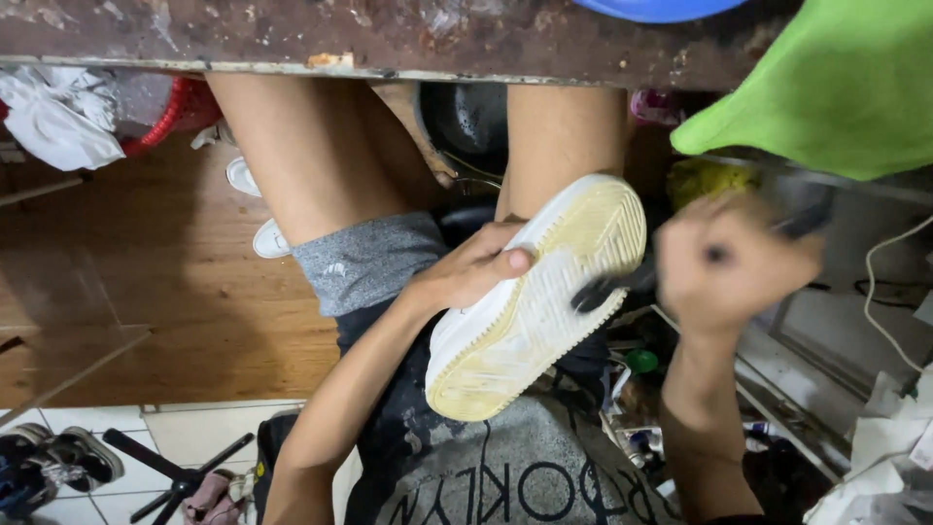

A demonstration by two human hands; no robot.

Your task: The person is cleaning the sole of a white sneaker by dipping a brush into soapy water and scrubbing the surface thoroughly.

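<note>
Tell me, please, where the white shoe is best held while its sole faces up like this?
Probably at the middle of its side edge, coming from the left, as the left hand does: the white shoe lies sole-up and tilted on the lap, and that grip leaves the yellowed tread free. The right hand, blurred, holds a dark brush at the sole's other edge.

left hand [476,272] clasped, right hand [739,267] fisted, blurred

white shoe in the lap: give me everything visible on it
The white shoe lies sole-up and tilted, toe toward upper right, over the person's lap. Its ribbed rubber-looking sole is yellowed and grimy, most at heel and toe. The left hand grips its side, thumb on the sole edge. A dark brush, held by the blurred right hand, touches the sole.
</note>
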